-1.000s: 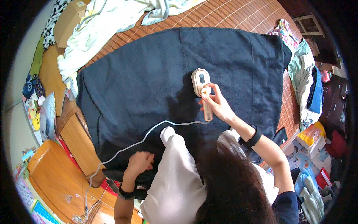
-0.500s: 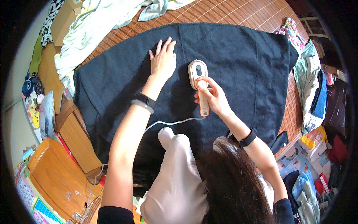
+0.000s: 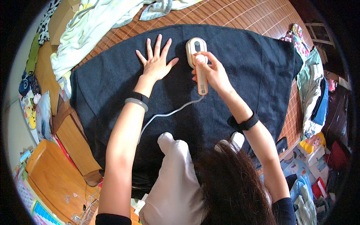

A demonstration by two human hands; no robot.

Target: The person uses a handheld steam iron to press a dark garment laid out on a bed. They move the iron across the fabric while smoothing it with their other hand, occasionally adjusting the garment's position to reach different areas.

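A large black cloth [image 3: 240, 71] lies spread out in front of me, with faint creases across it. My right hand [image 3: 213, 73] is closed round the handle of a small cream and orange handheld iron [image 3: 196, 48]. The iron's head rests on the cloth near its far edge, and its soleplate is hidden underneath. From the handle's end a pale cord [image 3: 170, 113] runs over the cloth and passes behind my left forearm. My left hand [image 3: 155, 67] lies flat on the cloth to the left of the iron, fingers spread and holding nothing.
A pale yellow blanket [image 3: 80, 45] lies at the far left beyond the cloth. Brown slatted mat [image 3: 240, 15] shows past the far edge. Folded clothes [image 3: 317, 97] are piled on the right. A wooden chair [image 3: 56, 176] stands at the lower left. My knee and long hair cover the near middle.
My right hand has pushed the iron farther away over the cloth, drawing the cord along. My left hand has shifted slightly left and its fingers have spread wider.
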